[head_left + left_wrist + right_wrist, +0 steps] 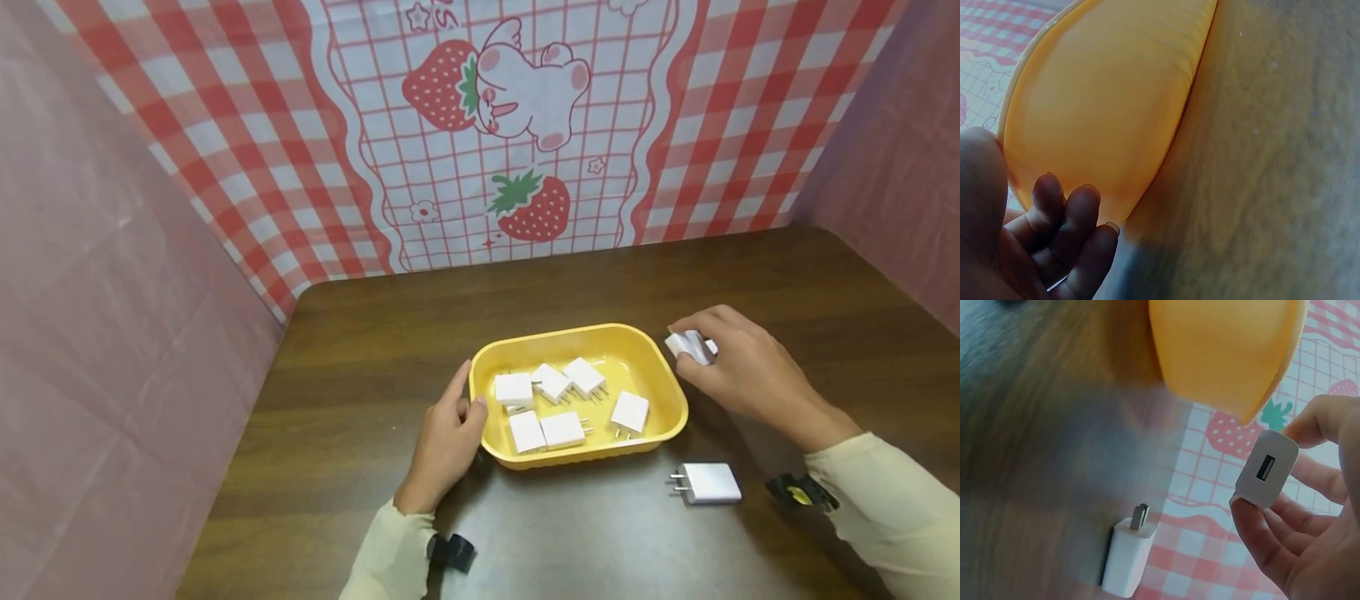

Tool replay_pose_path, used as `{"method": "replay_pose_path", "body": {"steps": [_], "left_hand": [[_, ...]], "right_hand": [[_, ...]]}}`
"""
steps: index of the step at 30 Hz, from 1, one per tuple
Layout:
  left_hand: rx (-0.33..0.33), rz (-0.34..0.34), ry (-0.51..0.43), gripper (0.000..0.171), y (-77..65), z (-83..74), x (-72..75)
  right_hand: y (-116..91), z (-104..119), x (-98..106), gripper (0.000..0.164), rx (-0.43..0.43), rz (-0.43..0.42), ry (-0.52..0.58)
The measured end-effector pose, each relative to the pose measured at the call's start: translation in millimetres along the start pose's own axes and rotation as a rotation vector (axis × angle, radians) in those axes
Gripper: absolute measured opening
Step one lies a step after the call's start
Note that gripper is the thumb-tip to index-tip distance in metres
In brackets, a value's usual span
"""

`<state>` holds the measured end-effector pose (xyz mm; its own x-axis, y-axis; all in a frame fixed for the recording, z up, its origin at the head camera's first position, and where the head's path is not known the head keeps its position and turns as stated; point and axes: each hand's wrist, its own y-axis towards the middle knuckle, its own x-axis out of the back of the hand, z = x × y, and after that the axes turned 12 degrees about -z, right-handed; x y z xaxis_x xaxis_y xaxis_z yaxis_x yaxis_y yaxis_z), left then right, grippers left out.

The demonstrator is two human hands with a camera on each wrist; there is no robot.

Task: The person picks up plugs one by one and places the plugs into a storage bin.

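My right hand (pixel 738 358) pinches a white USB charger (pixel 1266 469) between thumb and fingers, just past the right end of a yellow plastic tray (pixel 663 367). The port end of this charger faces the right wrist camera. At the tray's left end, my left hand (pixel 447 433) holds the rim, its thumb at the edge and its bent fingers (pixel 1082 212) along the outer wall. Several white plug chargers (pixel 585 377) lie inside the tray at mixed angles, some overlapping. Another white charger (pixel 711 483) lies on the table in front of the right hand, prongs pointing left.
The brown wooden table (pixel 337 400) carries everything. Behind it hangs a red-and-white checked cloth (pixel 255 117) printed with strawberries. Pink sheets (pixel 112 292) close off both sides. Dark straps with small devices sit at both wrists.
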<state>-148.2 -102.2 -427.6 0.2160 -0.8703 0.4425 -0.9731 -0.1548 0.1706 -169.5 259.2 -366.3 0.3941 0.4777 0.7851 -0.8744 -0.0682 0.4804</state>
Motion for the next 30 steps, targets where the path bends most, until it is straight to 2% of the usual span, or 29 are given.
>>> {"method": "replay_pose_path", "body": {"steps": [4,8,11,15,21,30], "left_hand": [[0.003,0.003,0.002,0.06,0.3,1.0,-0.3],[0.004,0.006,0.003,0.06,0.2,2.1,-0.4],[0.008,0.006,0.007,0.06,0.4,2.6,0.0],[0.014,0.006,0.01,0.06,0.5,1.9,1.1],[0.018,0.01,0.009,0.06,-0.3,1.1,2.2],[-0.011,0.011,0.024,0.06,2.0,1.0,1.6]], "right_hand": [[3,6,0,0.037,-0.002,-0.006,0.02],[7,13,0,0.034,0.04,-0.035,0.05],[13,21,-1,0.033,0.082,-0.017,0.087],[20,34,-4,0.033,0.14,0.07,0.102],[29,55,-13,0.035,0.21,0.228,0.04],[45,77,-28,0.037,0.286,0.424,0.017]]}}
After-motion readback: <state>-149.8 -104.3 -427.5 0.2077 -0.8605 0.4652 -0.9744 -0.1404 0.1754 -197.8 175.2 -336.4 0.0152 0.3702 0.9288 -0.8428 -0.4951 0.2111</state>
